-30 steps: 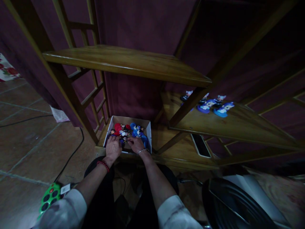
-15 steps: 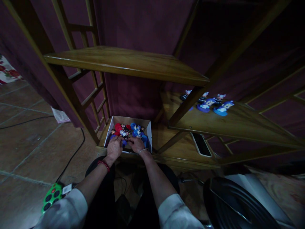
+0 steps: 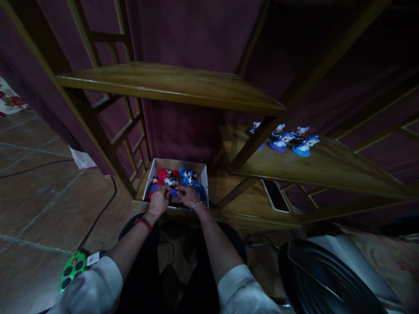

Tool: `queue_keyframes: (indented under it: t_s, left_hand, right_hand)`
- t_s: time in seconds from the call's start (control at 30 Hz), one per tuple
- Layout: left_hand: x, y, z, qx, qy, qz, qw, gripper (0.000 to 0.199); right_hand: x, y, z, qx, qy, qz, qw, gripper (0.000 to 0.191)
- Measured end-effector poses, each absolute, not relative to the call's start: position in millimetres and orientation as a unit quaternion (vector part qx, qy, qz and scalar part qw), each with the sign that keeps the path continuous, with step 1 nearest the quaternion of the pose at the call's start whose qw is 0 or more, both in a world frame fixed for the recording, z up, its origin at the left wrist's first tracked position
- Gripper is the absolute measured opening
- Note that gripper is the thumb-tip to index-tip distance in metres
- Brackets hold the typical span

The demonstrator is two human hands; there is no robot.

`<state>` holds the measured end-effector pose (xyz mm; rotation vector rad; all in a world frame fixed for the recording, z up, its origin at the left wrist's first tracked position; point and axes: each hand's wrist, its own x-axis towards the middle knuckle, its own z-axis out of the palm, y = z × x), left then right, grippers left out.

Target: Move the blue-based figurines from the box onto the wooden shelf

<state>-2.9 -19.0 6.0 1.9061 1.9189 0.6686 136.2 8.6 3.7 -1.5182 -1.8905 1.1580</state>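
A white cardboard box [image 3: 204,179] stands on the lowest wooden shelf, filled with several small figurines on red, blue and purple bases. My left hand [image 3: 159,200] reaches over its front edge, fingers closed on a purple-based figurine [image 3: 173,192]. From the other side my right hand [image 3: 187,196] has its fingers pinched at the same purple piece. Blue-based figurines [image 3: 187,176] lie behind my right hand, red ones [image 3: 163,175] behind my left. My fingers partly hide the held piece.
Several figurines [image 3: 281,141] stand on the higher shelf [image 3: 327,168] at the right. A phone [image 3: 276,196] lies on the lower shelf. An upper shelf board [image 3: 170,85] overhangs the box. A black stool seat [image 3: 324,279] is at the lower right, a green power strip [image 3: 72,268] at the lower left.
The purple base between my hands shows more clearly, slightly further right. My fingers have shifted a little around it. The view has moved slightly.
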Motion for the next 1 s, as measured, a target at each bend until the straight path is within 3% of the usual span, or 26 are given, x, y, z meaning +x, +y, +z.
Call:
queue_keyframes:
  t_s: [0.33,0.67,1.0]
  left_hand:
    - [-3,-18,2,0.686,0.655,0.255,0.188,0.021]
    - [4,-23,5,0.69,0.695,0.144,0.144,0.031]
    - [10,-19,8,0.688,0.712,0.083,0.113,0.027]
  right_hand:
    - [144,8,11,-0.553,-0.726,0.347,0.217,0.015]
    - [157,7,4,-0.546,-0.727,0.356,0.217,0.015]
    - [158,5,-2,-0.54,-0.738,0.343,0.213,0.009]
